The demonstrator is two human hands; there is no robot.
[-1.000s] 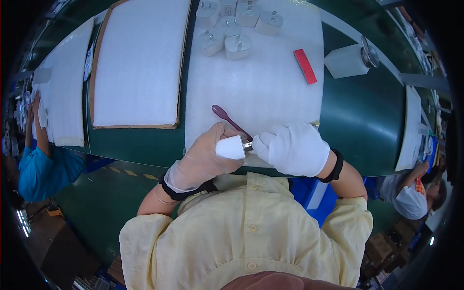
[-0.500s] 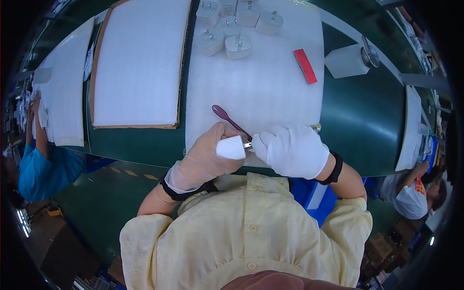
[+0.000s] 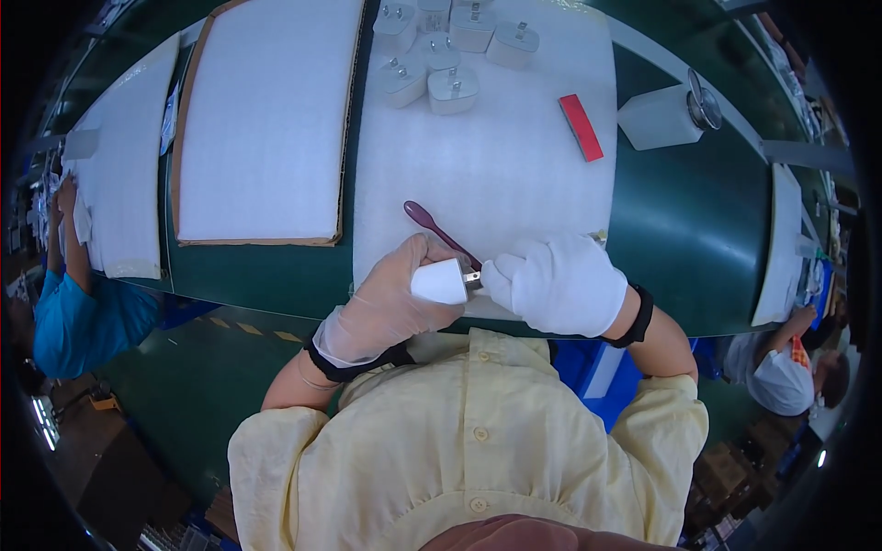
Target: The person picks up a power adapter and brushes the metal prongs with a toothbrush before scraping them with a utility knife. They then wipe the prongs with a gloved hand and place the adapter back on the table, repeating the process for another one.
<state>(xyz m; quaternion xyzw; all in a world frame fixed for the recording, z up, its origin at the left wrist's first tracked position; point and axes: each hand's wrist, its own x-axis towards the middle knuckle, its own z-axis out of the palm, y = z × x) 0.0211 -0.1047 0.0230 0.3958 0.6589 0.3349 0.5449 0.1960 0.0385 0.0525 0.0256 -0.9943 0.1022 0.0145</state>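
Note:
A white plug-in charger [image 3: 439, 282] sits in my left hand [image 3: 390, 294], which wears a thin clear glove and is closed round it. The charger's metal prongs [image 3: 472, 277] point right, toward my right hand [image 3: 556, 285]. That hand wears a white cloth glove, and its fingers are curled together right beside the prongs. Whatever they grip is hidden, though a small yellowish tip [image 3: 600, 236] shows past the glove's far side. Just beyond my hands a purple handle-shaped tool [image 3: 424, 219] lies slanted on the white foam mat [image 3: 487, 165], its lower end covered by my fingers.
Several similar chargers [image 3: 453, 90] stand prongs-up at the mat's far end. A red bar [image 3: 581, 128] lies at the mat's right. Past it is a whitish bottle with a metal top [image 3: 657, 117]. A foam-lined cardboard tray [image 3: 266, 119] is on the left. Other people work at both sides.
My right hand has shifted very slightly at the prongs, which show a little more now. My left hand and the charger stay in place.

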